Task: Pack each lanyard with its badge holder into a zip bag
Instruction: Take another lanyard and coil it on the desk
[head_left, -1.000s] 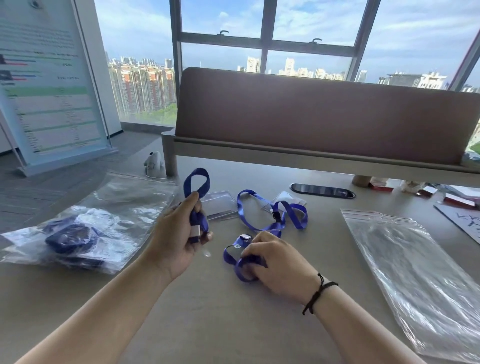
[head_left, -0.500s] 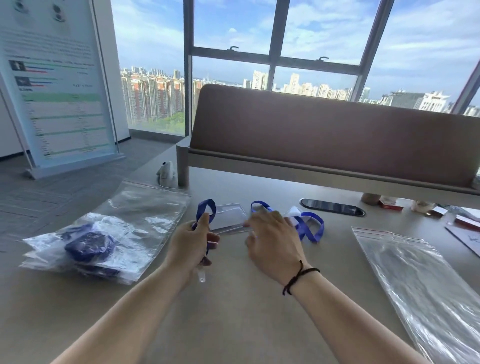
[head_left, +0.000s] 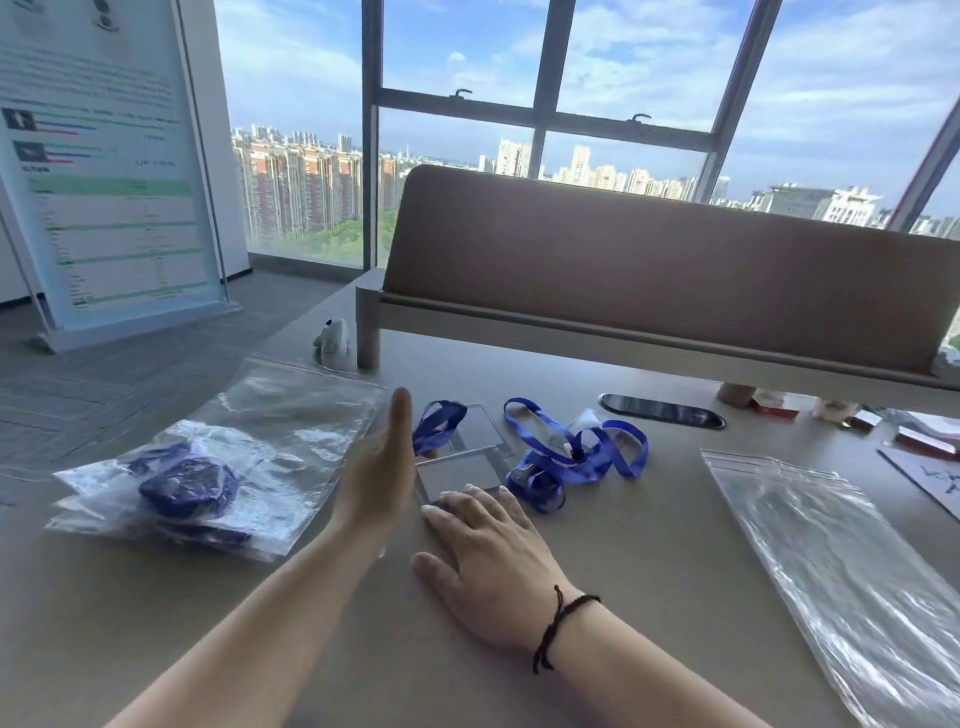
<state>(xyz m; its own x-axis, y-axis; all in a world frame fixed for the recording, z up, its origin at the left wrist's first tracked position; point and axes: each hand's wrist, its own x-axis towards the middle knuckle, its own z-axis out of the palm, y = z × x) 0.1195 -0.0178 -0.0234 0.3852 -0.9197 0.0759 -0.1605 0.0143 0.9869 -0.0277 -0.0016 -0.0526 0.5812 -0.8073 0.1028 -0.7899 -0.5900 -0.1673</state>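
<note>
Fingers of the left hand (head_left: 382, 470) stretch straight, edge-on, holding nothing; a blue lanyard (head_left: 436, 423) sits just beyond them, motion-blurred. Further left, filled bags (head_left: 171, 499) overlap in a stack near the table (head_left: 322, 644) edge, their contents hard to make out. Right hand (head_left: 493, 556) lies flat, fingertips on a clear holder (head_left: 457, 475), partly covering it. Tangled lanyards (head_left: 576, 454) lie beside it. Empty zip bags (head_left: 841, 566) run off the right edge, with bare tabletop between.
</note>
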